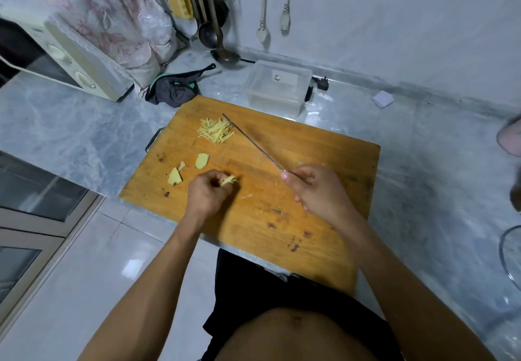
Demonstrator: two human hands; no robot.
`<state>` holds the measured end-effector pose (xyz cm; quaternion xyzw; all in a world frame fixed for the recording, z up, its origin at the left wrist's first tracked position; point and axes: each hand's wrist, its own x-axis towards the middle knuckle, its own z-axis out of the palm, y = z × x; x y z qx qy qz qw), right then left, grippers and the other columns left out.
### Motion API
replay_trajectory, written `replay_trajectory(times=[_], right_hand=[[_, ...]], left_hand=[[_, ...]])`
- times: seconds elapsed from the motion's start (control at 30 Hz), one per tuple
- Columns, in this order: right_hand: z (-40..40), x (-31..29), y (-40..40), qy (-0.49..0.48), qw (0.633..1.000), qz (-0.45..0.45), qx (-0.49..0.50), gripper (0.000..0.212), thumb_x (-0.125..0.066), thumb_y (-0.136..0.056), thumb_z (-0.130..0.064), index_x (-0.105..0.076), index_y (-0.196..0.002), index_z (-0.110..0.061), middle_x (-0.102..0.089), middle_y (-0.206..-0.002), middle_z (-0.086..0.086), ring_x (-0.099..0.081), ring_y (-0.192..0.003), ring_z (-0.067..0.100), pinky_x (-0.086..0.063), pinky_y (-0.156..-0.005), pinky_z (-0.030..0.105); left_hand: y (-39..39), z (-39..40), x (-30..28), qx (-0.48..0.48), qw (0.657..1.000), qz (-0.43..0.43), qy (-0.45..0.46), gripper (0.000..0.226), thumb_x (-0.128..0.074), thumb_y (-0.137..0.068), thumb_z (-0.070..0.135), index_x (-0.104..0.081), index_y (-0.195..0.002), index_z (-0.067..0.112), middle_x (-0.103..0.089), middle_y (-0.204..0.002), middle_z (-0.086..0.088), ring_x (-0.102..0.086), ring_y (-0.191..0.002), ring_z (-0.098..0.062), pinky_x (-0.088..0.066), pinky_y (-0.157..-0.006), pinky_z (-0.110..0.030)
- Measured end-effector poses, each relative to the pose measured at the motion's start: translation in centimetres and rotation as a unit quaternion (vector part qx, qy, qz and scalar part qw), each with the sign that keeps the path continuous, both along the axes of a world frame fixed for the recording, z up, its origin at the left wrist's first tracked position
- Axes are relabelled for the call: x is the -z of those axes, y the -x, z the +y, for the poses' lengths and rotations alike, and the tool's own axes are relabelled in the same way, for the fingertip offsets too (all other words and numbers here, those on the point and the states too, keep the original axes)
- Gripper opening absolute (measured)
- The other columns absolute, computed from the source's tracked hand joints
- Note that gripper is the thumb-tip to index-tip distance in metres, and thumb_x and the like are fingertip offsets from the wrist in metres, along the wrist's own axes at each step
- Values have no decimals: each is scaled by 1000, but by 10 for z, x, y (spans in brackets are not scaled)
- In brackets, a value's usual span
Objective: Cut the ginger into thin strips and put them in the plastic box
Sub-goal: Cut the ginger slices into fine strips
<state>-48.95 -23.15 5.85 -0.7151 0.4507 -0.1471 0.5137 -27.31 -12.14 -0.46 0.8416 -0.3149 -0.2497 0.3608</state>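
Cutting board (310, 163) on desk: left hand (210, 191) fingers pinching a tuft of ginger strips (228, 181), likely gathering; right hand (315, 188) curled round knife (253, 143), blade parked aside; strip pile (215, 130), uncut slices (202, 160), plastic box (277, 87) beyond.

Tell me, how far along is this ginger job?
Partly done. A pile of cut strips already lies on the cutting board. The left hand pinches another small bunch of strips, while the right hand holds the knife. Three uncut slices remain, and the plastic box appears empty.
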Motion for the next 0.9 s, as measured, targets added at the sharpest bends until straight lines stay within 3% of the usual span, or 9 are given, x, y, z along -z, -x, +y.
replay_trajectory(times=[0.13, 0.27, 0.33, 0.43, 0.47, 0.6, 0.7, 0.8, 0.9], right_hand=[[-17, -8, -19, 2, 1000, 11, -8, 34, -64, -93, -49, -74, -101, -18, -69, -63, 3, -56, -42, 8, -46, -45, 19], [-32, -14, -39, 14, 1000, 16, -7, 38, -63, -92, -52, -73, -103, -17, -69, -63, 3, -56, -40, 8, -45, -46, 20], [-37, -17, -46, 19, 1000, 17, -10, 36, -62, -93, -53, -73, -100, -20, -70, -62, 3, -57, -41, 9, -49, -50, 24], [-42, -18, -53, 26, 1000, 10, -10, 35, -61, -94, -53, -73, -99, -21, -70, -62, 4, -57, -42, 11, -52, -53, 27], [-42, -18, -54, 29, 999, 13, -12, 35, -60, -94, -53, -73, -99, -21, -70, -62, 4, -57, -42, 10, -51, -53, 26], [-42, -14, -54, 27, 999, 26, -14, 35, -59, -94, -52, -74, -101, -21, -69, -62, 3, -57, -42, 10, -50, -53, 25], [-38, -11, -52, 17, 1000, 22, -13, 33, -61, -95, -50, -74, -100, -20, -70, -64, 7, -56, -42, 12, -50, -52, 25], [-31, -7, -46, 3, 1000, 12, -2, 31, -62, -94, -49, -75, -98, -21, -70, -64, 7, -57, -43, 13, -49, -50, 25], [-23, -2, -36, -7, 1000, 9, 7, 31, -62, -95, -48, -75, -95, -20, -70, -63, 8, -58, -44, 17, -50, -50, 29]], left_hand=[[-35, -24, -14, -33, 999, 10, 25, 6, -72, -83, 7, -69, -85, 11, -61, -70, 3, -50, -56, -9, -38, -45, -10], [-77, -61, -29, -33, 999, -35, 18, 8, -72, -83, 7, -65, -83, 11, -61, -72, -1, -51, -57, -11, -41, -50, -19], [-97, -78, -29, -7, 998, -58, -6, 10, -76, -81, 11, -67, -85, 12, -63, -79, -2, -57, -68, -15, -46, -61, -24], [-114, -93, -19, 61, 990, -75, -104, 30, -79, -80, 16, -72, -108, 7, -70, -105, -6, -65, -100, -20, -51, -90, -30], [-116, -95, -15, 55, 992, -63, -94, 30, -77, -81, 12, -72, -110, 6, -71, -109, -6, -65, -103, -21, -51, -93, -30], [-111, -90, -12, -7, 999, -31, 19, 9, -71, -87, 10, -78, -91, 15, -74, -94, 4, -68, -92, -13, -54, -88, -27], [-103, -79, -16, -2, 998, -20, 54, 20, -68, -89, 5, -73, -79, 20, -73, -86, 4, -65, -78, -4, -54, -77, -19], [-88, -62, -24, 38, 998, -37, 46, 18, -66, -92, 9, -73, -83, 24, -73, -87, 5, -60, -73, 5, -47, -65, -7], [-61, -41, -23, 127, 992, -23, -7, 19, -68, -91, 11, -72, -96, 29, -71, -105, 8, -62, -86, 6, -49, -83, -8]])
